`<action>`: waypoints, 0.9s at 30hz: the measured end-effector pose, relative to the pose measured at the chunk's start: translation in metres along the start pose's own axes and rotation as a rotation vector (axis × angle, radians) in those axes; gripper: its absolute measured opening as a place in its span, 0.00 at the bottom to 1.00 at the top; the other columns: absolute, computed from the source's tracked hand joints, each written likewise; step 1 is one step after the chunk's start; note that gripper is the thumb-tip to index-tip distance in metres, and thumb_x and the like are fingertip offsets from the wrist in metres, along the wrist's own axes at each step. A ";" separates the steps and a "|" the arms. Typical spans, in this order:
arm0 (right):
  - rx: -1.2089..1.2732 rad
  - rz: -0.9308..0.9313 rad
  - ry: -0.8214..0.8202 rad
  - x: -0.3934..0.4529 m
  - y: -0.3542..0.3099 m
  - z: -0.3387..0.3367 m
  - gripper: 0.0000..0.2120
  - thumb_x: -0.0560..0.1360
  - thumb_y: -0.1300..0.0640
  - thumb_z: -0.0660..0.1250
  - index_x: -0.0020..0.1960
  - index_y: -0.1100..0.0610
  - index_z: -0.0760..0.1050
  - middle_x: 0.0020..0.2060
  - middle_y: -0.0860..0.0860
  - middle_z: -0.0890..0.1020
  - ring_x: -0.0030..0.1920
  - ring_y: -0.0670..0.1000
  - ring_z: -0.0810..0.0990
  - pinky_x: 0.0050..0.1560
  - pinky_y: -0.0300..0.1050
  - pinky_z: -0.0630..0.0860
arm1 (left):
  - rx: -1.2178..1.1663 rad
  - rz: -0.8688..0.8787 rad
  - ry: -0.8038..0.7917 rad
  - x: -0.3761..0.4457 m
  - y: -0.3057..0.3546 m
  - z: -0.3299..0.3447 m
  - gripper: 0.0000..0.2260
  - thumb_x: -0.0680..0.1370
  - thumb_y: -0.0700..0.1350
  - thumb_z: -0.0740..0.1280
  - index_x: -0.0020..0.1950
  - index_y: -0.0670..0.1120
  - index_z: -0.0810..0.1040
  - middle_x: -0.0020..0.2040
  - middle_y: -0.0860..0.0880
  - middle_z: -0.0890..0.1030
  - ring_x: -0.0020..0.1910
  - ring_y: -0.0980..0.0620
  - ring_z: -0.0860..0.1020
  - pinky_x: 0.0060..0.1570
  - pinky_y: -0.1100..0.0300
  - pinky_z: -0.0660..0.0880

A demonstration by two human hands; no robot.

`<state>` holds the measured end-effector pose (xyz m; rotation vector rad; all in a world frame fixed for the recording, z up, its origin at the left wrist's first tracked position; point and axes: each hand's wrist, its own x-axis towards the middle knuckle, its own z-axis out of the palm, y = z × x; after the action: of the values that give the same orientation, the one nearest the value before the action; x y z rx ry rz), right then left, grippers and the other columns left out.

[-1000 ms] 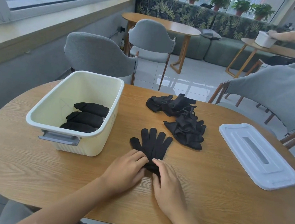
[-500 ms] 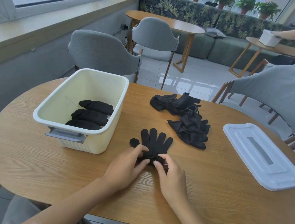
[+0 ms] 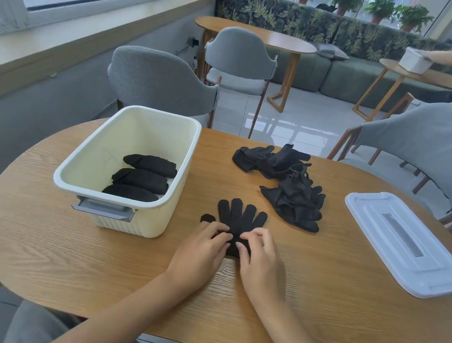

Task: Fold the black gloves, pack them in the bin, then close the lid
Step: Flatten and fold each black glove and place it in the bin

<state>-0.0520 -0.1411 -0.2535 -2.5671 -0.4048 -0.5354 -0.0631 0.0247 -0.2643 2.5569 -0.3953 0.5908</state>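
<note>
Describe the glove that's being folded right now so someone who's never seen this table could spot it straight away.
On the oval wooden table, look just right of the cream plastic bin, at the near edge where the two hands meet. The flat black knit glove lies there, fingers spread and pointing away, its cuff end under the left hand and right hand. Unlike the crumpled heap of black gloves behind it, it lies flat and alone.

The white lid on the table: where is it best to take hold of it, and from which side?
Probably by its two short ends, one hand each, coming from above. The lid lies flat, long and wide, right of the glove pile, nothing on it; its raised rim gives a grip.
</note>
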 end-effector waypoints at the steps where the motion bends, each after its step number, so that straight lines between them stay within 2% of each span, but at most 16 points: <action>1: -0.096 -0.104 0.021 -0.003 0.002 0.002 0.04 0.76 0.58 0.72 0.51 0.54 0.80 0.48 0.47 0.76 0.42 0.47 0.76 0.36 0.40 0.76 | 0.032 0.022 -0.005 -0.001 0.000 0.001 0.10 0.79 0.43 0.69 0.60 0.45 0.83 0.58 0.51 0.80 0.57 0.52 0.76 0.49 0.58 0.79; 3: -0.232 -0.242 0.042 -0.008 0.006 0.005 0.04 0.76 0.62 0.72 0.50 0.56 0.81 0.46 0.49 0.78 0.44 0.51 0.77 0.40 0.44 0.76 | 0.083 0.053 -0.027 -0.004 -0.001 0.002 0.12 0.79 0.44 0.68 0.62 0.45 0.82 0.59 0.50 0.81 0.58 0.51 0.76 0.51 0.60 0.79; 5: -0.282 -0.265 0.024 -0.011 0.007 0.006 0.07 0.76 0.62 0.69 0.54 0.57 0.81 0.47 0.50 0.81 0.47 0.52 0.79 0.45 0.46 0.76 | 0.113 0.069 -0.048 -0.007 -0.001 0.001 0.15 0.79 0.45 0.68 0.64 0.44 0.81 0.61 0.50 0.81 0.59 0.51 0.76 0.53 0.62 0.77; 9: -0.294 -0.237 -0.076 -0.017 0.003 0.005 0.18 0.73 0.60 0.68 0.63 0.59 0.80 0.59 0.52 0.82 0.60 0.53 0.80 0.57 0.49 0.78 | 0.109 0.043 -0.101 -0.009 0.000 -0.001 0.20 0.78 0.48 0.68 0.68 0.45 0.78 0.64 0.51 0.79 0.62 0.51 0.75 0.55 0.63 0.75; 14: -0.272 -0.131 -0.164 -0.013 0.000 0.002 0.25 0.68 0.62 0.74 0.65 0.58 0.78 0.62 0.52 0.82 0.63 0.52 0.80 0.60 0.48 0.78 | 0.071 0.016 -0.149 -0.006 -0.001 -0.001 0.21 0.78 0.50 0.66 0.70 0.46 0.75 0.65 0.52 0.77 0.65 0.52 0.72 0.55 0.61 0.78; 21: -0.141 -0.054 -0.181 -0.010 0.002 0.001 0.21 0.75 0.62 0.69 0.67 0.56 0.76 0.63 0.49 0.80 0.64 0.50 0.77 0.64 0.48 0.75 | 0.016 -0.016 -0.165 0.001 -0.003 -0.006 0.21 0.79 0.53 0.67 0.70 0.47 0.73 0.63 0.54 0.75 0.65 0.54 0.70 0.56 0.60 0.76; 24: -0.073 -0.034 -0.175 -0.014 0.005 -0.001 0.18 0.78 0.60 0.68 0.67 0.55 0.75 0.63 0.48 0.80 0.64 0.49 0.77 0.66 0.45 0.73 | -0.039 -0.057 -0.180 0.000 -0.003 -0.009 0.24 0.79 0.55 0.68 0.72 0.49 0.71 0.63 0.55 0.75 0.66 0.56 0.68 0.58 0.60 0.74; 27: -0.019 -0.001 -0.184 -0.018 0.006 -0.006 0.16 0.80 0.58 0.65 0.68 0.54 0.75 0.63 0.47 0.79 0.65 0.47 0.75 0.66 0.40 0.68 | -0.087 -0.061 -0.168 -0.002 -0.005 -0.012 0.22 0.79 0.54 0.69 0.70 0.49 0.72 0.61 0.56 0.76 0.65 0.57 0.68 0.59 0.61 0.72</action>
<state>-0.0677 -0.1522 -0.2589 -2.6437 -0.4661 -0.3054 -0.0672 0.0358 -0.2576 2.5325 -0.3894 0.3297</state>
